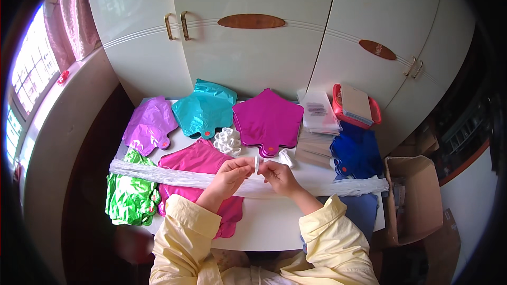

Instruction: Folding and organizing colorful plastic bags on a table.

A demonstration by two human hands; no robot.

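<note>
Tabletop (pixel 274 227), white strand bundle (pixel 259 188) crosswise

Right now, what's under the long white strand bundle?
The strand bundle crosses the green foil pile, pink foil and white table, which show along its edges. Anything directly beneath the strands is covered; can't tell.

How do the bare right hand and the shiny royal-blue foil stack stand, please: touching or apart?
Apart: the head view plainly shows white tabletop between the right hand and the royal-blue foil stack.
</note>
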